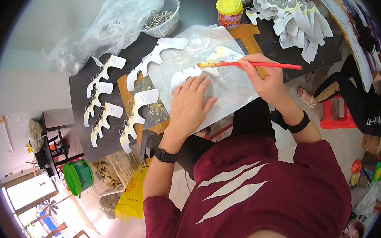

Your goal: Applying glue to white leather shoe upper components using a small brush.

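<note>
My right hand (264, 79) grips a thin red-handled brush (279, 64), its yellowish bristles pointing left. The bristle tip meets or hovers just over the upper edge of a white scalloped piece (178, 78); I cannot tell which. Fingers outstretched, my left hand (189, 103) lies flat and presses that piece onto a clear plastic sheet (231, 101). The piece's right end carries a yellow smear. Beyond the left hand, another white scalloped piece (154, 55) rests on the sheet's edge and the dark table.
Left on the dark table (80, 88), several scalloped pieces (102, 74) carry metal rings. Behind are a clear bowl (177, 10) of rings, a crumpled plastic bag (106, 28) and a yellow-lidded tub (230, 14). A pile of white pieces (295, 21) fills the far right.
</note>
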A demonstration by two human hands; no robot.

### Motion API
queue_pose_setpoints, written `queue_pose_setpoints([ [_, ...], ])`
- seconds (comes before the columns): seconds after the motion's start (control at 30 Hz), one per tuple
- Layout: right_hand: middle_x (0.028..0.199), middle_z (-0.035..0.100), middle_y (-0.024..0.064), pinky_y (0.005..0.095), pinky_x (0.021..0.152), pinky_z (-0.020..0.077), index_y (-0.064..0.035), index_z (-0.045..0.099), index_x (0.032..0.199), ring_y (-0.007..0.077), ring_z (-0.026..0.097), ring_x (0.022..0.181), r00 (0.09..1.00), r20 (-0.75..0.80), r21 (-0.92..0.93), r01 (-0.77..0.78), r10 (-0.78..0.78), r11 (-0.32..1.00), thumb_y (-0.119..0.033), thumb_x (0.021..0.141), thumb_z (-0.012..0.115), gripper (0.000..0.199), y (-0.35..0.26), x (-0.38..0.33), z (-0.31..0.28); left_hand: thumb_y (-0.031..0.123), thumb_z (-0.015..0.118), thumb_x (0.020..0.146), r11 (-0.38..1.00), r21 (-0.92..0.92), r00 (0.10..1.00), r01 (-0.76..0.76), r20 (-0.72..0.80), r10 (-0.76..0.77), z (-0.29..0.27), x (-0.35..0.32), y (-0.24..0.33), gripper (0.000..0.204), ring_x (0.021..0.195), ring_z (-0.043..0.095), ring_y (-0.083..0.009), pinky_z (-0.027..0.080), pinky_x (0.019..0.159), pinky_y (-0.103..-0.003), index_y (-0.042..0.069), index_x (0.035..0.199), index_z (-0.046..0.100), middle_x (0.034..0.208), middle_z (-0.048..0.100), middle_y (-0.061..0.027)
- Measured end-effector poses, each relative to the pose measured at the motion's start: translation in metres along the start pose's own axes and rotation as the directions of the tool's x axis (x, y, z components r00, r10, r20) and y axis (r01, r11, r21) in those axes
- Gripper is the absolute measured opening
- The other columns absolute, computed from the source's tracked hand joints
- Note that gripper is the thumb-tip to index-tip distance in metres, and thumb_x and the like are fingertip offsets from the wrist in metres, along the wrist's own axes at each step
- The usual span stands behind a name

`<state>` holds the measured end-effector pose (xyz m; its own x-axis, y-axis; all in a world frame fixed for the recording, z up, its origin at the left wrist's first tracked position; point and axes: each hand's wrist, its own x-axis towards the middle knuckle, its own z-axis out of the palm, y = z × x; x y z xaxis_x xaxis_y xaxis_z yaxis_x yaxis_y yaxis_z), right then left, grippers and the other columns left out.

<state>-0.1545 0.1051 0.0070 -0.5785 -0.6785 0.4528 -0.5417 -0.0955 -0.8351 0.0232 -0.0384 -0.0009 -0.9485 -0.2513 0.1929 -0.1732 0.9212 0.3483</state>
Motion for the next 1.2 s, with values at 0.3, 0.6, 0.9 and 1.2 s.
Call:
queue_pose_setpoints([
  [0.3,0.083,0.067,0.0088,0.0268,0.067,0.048,0.0018,0.065,0.091,0.0158,0.063,0.074,1.0,-0.002,0.006,0.018,-0.018,1.0,-0.006,0.088,0.063,0.009,0.004,0.002,-0.005,0.025,0.067,0.083,0.999,0.034,1.0,0.001,-0.001,-0.001,0.003,-0.001,-0.001,0.045,0.121,0.048,-0.029,0.037,0.096,-0.04,0.005,0.121,0.054,0.132,0.054,-0.0108],
  [0.6,0.083,0.067,0.0084,0.0256,0.065,0.0474,0.0019,0.065,0.092,0.0136,0.062,0.072,1.0,0.004,0.003,0.002,-0.002,1.0,-0.006,0.088,0.062,0.009,0.003,0.002,-0.008,0.025,0.067,0.082,0.999,0.043,1.0,-0.001,-0.024,0.002,0.004,-0.002,0.0,0.044,0.121,0.049,-0.0283,0.038,0.095,-0.04,0.006,0.12,0.054,0.131,0.054,-0.0104],
  [0.9,0.079,0.066,0.0076,0.0251,0.063,0.0464,0.0021,0.065,0.093,0.0121,0.061,0.069,1.0,-0.01,-0.024,0.014,-0.014,1.0,-0.006,0.089,0.062,0.009,0.005,0.004,-0.011,0.024,0.067,0.082,0.999,0.043,1.0,0.003,-0.028,-0.002,0.006,-0.004,0.002,0.047,0.121,0.049,-0.0288,0.037,0.097,-0.04,0.005,0.122,0.052,0.132,0.053,-0.011],
  [1.2,0.079,0.066,0.0068,0.0245,0.064,0.0459,0.0017,0.065,0.093,0.011,0.061,0.069,1.0,0.001,-0.003,0.023,-0.023,1.0,-0.007,0.089,0.062,0.01,0.001,0.004,0.001,0.023,0.069,0.081,0.997,-0.064,0.998,0.037,-0.038,-0.04,0.004,-0.008,0.005,0.052,0.116,0.05,-0.034,0.04,0.096,-0.042,0.002,0.125,0.05,0.129,0.05,-0.0167],
])
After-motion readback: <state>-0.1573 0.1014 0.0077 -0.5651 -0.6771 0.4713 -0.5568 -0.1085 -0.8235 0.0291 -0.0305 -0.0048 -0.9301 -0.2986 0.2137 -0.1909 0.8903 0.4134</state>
